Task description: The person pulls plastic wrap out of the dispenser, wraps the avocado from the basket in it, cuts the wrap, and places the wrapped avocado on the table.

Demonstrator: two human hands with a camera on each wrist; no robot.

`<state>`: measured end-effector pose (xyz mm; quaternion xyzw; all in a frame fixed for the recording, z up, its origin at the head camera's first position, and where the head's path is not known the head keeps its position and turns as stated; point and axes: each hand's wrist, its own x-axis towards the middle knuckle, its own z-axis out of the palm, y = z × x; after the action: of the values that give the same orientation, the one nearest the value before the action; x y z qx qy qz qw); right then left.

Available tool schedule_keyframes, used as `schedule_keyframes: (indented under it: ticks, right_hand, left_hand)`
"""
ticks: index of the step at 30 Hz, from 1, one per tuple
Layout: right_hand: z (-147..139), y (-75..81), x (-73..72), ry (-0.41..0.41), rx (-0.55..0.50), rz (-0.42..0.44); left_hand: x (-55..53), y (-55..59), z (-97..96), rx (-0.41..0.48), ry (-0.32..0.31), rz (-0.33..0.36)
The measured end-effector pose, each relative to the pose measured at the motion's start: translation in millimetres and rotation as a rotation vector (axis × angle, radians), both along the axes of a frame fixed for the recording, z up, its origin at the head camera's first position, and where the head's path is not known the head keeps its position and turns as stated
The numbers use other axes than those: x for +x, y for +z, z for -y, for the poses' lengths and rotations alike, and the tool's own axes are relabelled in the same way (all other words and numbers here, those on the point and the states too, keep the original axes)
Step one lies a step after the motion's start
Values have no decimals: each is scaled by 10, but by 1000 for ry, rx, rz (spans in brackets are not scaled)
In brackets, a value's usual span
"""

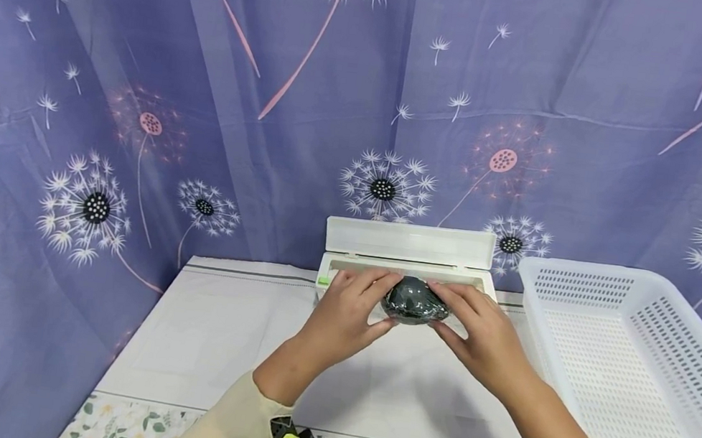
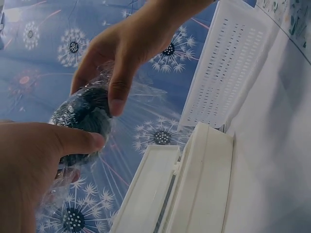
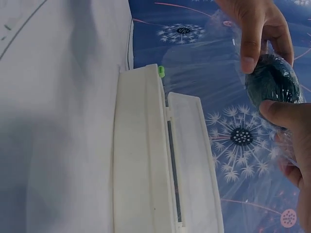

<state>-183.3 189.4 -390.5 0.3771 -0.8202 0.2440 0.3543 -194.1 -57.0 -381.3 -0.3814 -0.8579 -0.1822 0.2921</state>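
Note:
A dark green, rounded object (image 1: pixel 414 301) is wrapped in clear plastic film; its exact kind cannot be told. My left hand (image 1: pixel 348 310) grips its left end between thumb and fingers, and my right hand (image 1: pixel 482 333) grips the right end the same way. Both wrist views show it held up off the table, with loose film (image 2: pixel 141 92) trailing around the hands. Just behind and below it stands a long white box (image 1: pixel 410 242), a cling film dispenser by its look, its hinged lid raised. A small green piece (image 3: pixel 161 71) sits at one end of that box.
To the right stands a white perforated plastic basket (image 1: pixel 621 380). A white cloth (image 1: pixel 208 333) covers the table, with a floral strip (image 1: pixel 132 425) along the front edge. Behind hangs a purple-blue curtain (image 1: pixel 304 170) with dandelion prints.

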Motion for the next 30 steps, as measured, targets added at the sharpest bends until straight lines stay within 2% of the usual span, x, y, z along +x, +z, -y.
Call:
schedule_keyframes:
  ticks: [6,11,19,24,30]
  right_hand:
    - [-37,-80,63,2,17,28]
    - [-64,-147,97,-22,58,97]
    - [-65,-173,131,-18,108,215]
    - [21,-158,185,-13,141,225]
    - [123,-243,202,-41,206,239]
  left_hand:
    - [35,-14,8,-22,-25,24]
    - [52,-42,24,-54,-22,75]
    - [53,-98,37,-93,-15,240]
    - [50,-130,36,-122,-19,346]
    - [19,-205,40,-137,-19,429]
